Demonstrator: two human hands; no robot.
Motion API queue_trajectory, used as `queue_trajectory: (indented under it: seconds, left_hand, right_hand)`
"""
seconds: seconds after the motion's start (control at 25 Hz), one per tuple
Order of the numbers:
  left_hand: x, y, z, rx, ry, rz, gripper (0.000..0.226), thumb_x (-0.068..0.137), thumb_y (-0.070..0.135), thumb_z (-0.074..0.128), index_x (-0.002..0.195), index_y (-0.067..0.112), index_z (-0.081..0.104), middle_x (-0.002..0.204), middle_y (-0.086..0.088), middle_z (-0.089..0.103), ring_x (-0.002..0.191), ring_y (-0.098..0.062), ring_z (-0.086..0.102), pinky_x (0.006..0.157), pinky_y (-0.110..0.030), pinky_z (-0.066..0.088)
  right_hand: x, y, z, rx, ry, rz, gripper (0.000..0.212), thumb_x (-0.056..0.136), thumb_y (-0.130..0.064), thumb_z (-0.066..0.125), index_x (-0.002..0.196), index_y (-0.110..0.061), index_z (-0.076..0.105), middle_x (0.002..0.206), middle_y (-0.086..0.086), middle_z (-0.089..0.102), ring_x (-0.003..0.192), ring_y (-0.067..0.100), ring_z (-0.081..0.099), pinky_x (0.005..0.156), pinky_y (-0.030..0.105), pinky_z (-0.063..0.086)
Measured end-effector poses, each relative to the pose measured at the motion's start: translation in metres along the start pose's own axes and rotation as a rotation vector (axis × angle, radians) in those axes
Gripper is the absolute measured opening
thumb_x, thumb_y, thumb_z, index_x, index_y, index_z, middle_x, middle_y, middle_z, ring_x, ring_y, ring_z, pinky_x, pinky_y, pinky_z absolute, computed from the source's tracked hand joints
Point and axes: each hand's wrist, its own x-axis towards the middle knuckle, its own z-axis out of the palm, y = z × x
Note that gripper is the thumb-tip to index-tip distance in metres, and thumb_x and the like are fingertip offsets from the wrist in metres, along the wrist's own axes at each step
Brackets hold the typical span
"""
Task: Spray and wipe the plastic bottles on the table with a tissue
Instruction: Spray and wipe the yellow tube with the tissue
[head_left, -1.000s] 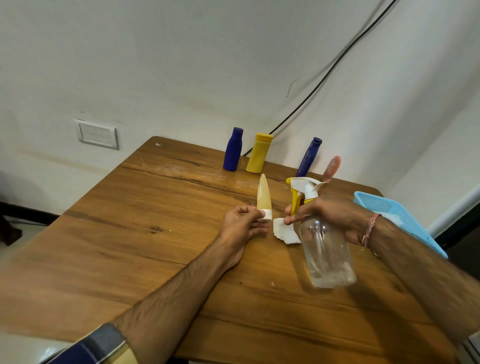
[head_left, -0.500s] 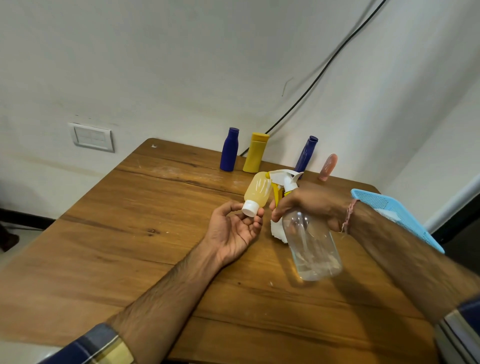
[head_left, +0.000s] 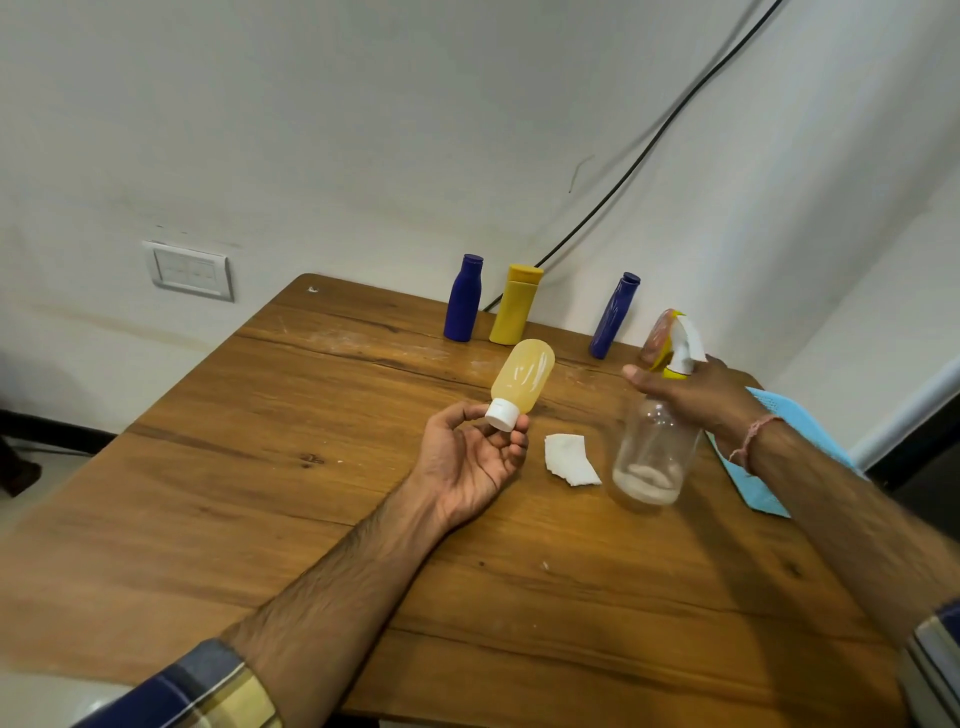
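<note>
My left hand (head_left: 470, 457) is palm up over the wooden table (head_left: 260, 467) and pinches the white cap of a pale yellow bottle (head_left: 522, 379), which points up and away. My right hand (head_left: 691, 397) grips the neck of a clear spray bottle (head_left: 649, 452) with a white and yellow trigger head; its base is at the table surface. A folded white tissue (head_left: 570, 460) lies on the table between my hands, touched by neither.
Along the table's far edge stand a blue bottle (head_left: 464, 306), a yellow bottle (head_left: 516, 306), a second blue bottle (head_left: 613, 317) and a pink bottle (head_left: 655, 338) partly behind the sprayer. A blue mesh tray (head_left: 763, 483) lies under my right forearm. A wall switch (head_left: 188, 270) and black cable (head_left: 649, 150) are behind.
My right hand has carried the spray bottle to the right, away from the pale yellow bottle, and lowered it to the table. The tissue is now uncovered. My left hand keeps holding the yellow bottle.
</note>
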Motion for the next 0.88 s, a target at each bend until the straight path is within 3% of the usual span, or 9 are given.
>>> queue_trajectory:
  seconds: [0.08,0.2,0.4,0.52,0.6,0.68,0.76,0.8,0.88]
  left_hand:
    - [0.000,0.000,0.000,0.007,-0.002,0.003,0.042,0.085,0.016,0.052,0.119,-0.008,0.053,0.089,-0.021,0.064,0.066,-0.023,0.062,0.057,-0.029,0.055]
    - [0.001,0.000,-0.001,0.005,-0.010,0.012,0.043,0.085,0.016,0.050,0.121,-0.007,0.050,0.089,-0.022,0.064,0.068,-0.025,0.061,0.059,-0.031,0.055]
    - [0.006,0.001,-0.005,0.014,-0.007,0.014,0.040,0.085,0.017,0.048,0.119,-0.003,0.049,0.088,-0.019,0.062,0.068,-0.024,0.060,0.061,-0.032,0.053]
    - [0.008,0.001,-0.006,0.028,-0.012,0.022,0.035,0.090,0.019,0.043,0.115,-0.003,0.051,0.086,-0.018,0.061,0.068,-0.023,0.058,0.060,-0.031,0.051]
    - [0.009,0.000,-0.006,0.040,-0.009,0.016,0.034,0.092,0.021,0.040,0.113,-0.003,0.052,0.084,-0.017,0.061,0.067,-0.023,0.057,0.061,-0.031,0.050]
    - [0.011,0.001,-0.006,0.045,-0.003,0.027,0.033,0.092,0.021,0.039,0.110,-0.003,0.053,0.083,-0.016,0.060,0.066,-0.022,0.056,0.061,-0.031,0.049]
    - [0.013,0.001,-0.006,0.050,0.000,0.038,0.033,0.092,0.022,0.039,0.108,-0.003,0.054,0.082,-0.016,0.060,0.066,-0.022,0.056,0.062,-0.031,0.048]
    - [0.013,0.001,-0.006,0.055,0.000,0.039,0.033,0.093,0.022,0.038,0.107,-0.002,0.055,0.082,-0.015,0.060,0.066,-0.022,0.056,0.062,-0.031,0.048]
    - [0.013,0.000,-0.007,0.073,0.006,0.040,0.033,0.094,0.023,0.037,0.105,-0.002,0.055,0.082,-0.015,0.060,0.066,-0.022,0.055,0.064,-0.031,0.046]
  right_hand:
    - [0.002,0.021,0.000,0.005,0.134,0.029,0.083,0.060,-0.073,0.076,0.121,-0.019,0.058,0.112,0.008,0.068,0.104,0.029,0.065,0.094,0.046,0.054]
    - [0.004,0.038,-0.002,0.071,0.229,0.027,0.075,0.073,-0.060,0.074,0.129,-0.015,0.051,0.119,0.010,0.063,0.112,0.032,0.061,0.093,0.042,0.051]
    - [-0.003,0.043,0.007,0.132,0.187,0.000,0.079,0.076,-0.047,0.077,0.139,-0.018,0.040,0.113,-0.001,0.055,0.111,0.023,0.054,0.103,0.046,0.044]
    - [-0.009,0.052,0.009,0.218,0.205,0.064,0.094,0.072,-0.049,0.081,0.147,-0.024,0.030,0.138,0.005,0.049,0.132,0.030,0.046,0.109,0.049,0.039]
    - [-0.029,0.059,0.016,0.364,0.428,0.102,0.083,0.075,-0.044,0.083,0.140,-0.027,0.036,0.142,0.005,0.045,0.133,0.029,0.042,0.103,0.042,0.042]
    - [-0.065,0.066,0.036,0.392,0.625,-0.013,0.053,0.078,-0.027,0.082,0.118,-0.022,0.048,0.122,0.003,0.052,0.116,0.025,0.051,0.087,0.034,0.046]
    - [-0.093,0.063,0.064,0.222,0.480,-0.214,0.034,0.083,-0.016,0.076,0.110,-0.021,0.056,0.111,0.000,0.059,0.100,0.016,0.059,0.078,0.027,0.051]
    - [-0.095,0.061,0.077,0.111,0.358,-0.275,0.031,0.087,-0.014,0.073,0.113,-0.023,0.058,0.112,-0.002,0.061,0.100,0.013,0.061,0.078,0.022,0.051]
    - [-0.077,0.055,0.095,-0.163,0.171,-0.281,0.038,0.093,-0.014,0.064,0.129,-0.020,0.056,0.128,-0.001,0.060,0.116,0.014,0.058,0.094,0.026,0.050]
